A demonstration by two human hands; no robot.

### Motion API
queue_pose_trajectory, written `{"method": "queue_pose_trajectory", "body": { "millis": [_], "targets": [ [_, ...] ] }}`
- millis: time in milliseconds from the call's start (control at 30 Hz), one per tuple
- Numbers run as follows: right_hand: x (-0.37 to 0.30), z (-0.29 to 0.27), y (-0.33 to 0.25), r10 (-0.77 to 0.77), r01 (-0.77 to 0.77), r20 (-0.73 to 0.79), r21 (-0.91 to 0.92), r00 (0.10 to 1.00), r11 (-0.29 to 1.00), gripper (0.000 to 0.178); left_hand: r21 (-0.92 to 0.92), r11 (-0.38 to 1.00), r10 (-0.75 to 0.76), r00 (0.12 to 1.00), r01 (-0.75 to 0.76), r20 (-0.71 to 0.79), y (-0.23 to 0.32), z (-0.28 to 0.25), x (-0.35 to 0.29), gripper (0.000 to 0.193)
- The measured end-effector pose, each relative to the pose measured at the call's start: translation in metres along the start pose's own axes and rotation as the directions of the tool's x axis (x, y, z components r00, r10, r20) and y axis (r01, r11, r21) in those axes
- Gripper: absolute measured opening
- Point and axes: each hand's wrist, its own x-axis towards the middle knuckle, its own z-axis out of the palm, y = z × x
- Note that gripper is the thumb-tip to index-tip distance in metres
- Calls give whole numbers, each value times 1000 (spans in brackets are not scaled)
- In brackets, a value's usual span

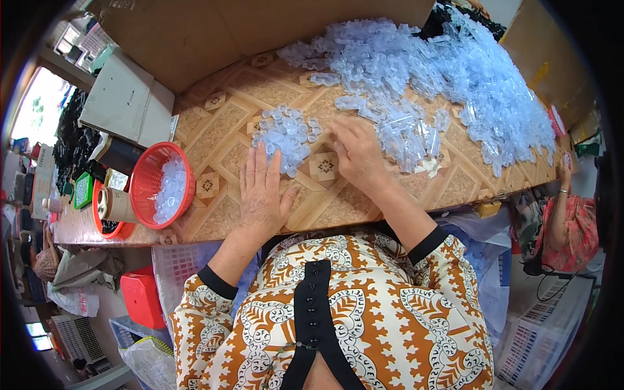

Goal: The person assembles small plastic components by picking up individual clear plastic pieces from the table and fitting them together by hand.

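My left hand (260, 198) lies on the patterned tabletop with its fingers stretched out. Its fingertips touch the near edge of a small pile of clear plastic caps (286, 136), short and ring-shaped. Just right of that pile, my right hand (354, 153) rests with loosely bent fingers, the thumb apart from the index finger. Nothing shows between them, though the palm side is hidden. Beyond and beside my right hand lie clear plastic tubes (406, 133), a loose cluster spreading from a much larger heap (416, 65) at the back right.
A red plastic basket (188, 188) with more clear caps tilts at the table's left, beside a brown cylinder (118, 207) in a red container. Cardboard walls (227, 32) stand along the back. At the far right, another person's arm (563, 195) reaches the table edge.
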Motion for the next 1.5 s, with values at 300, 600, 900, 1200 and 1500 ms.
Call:
{"method": "queue_pose_trajectory", "body": {
  "millis": [300,600,900,1200,1500],
  "targets": [
    [23,4,44,82,-31,87,-476,993,879,46,144,987,-80,997,77,16,-5,20,17,83],
    [-14,-45,20,6,23,164,-174,986,984,36,67,995,89,968,-75,-235,8,2,11,50],
    [-64,-88,-5,83,-87,-79,-55,993,995,34,-180,964,165,969,-198,-183,70,12,32,46],
    [-76,-88,-3,102,-129,-148,-181,984,975,33,-21,999,27,997,-26,68,94,29,71,69],
    [-69,-87,2,96,-119,-140,-169,986,978,31,-215,964,157,987,-157,-15,71,35,40,69]
  ]
}}
